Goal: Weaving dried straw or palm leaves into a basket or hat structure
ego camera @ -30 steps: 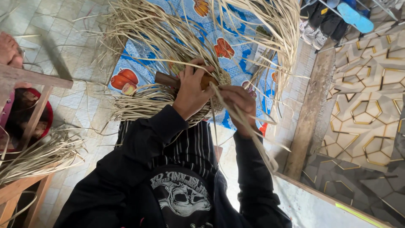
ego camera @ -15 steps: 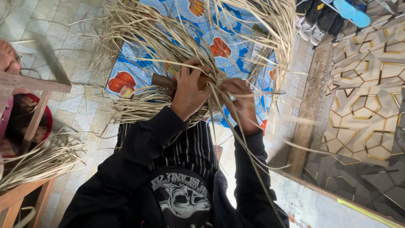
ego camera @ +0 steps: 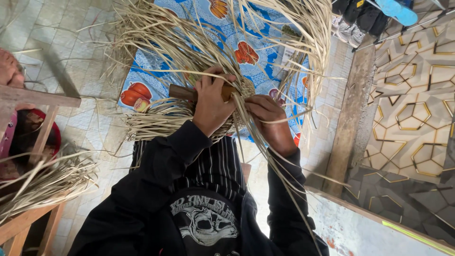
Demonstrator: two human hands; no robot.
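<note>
My left hand is closed over a brown wooden block and presses it against a small woven straw piece. My right hand sits just to its right, pinching pale straw strands that come out of the woven piece. Long loose strands fan out above and to both sides, and some trail down past my right sleeve. Under the work lies a blue cloth printed with red and orange fruit.
A wooden frame stands at the left, with a bundle of straw below it and part of another person at the edge. A wooden beam, patterned tiles and shoes are on the right.
Both hands stay on the woven piece with only small finger shifts. A long strand by my right hand has swung lower, and the view has shifted a little.
</note>
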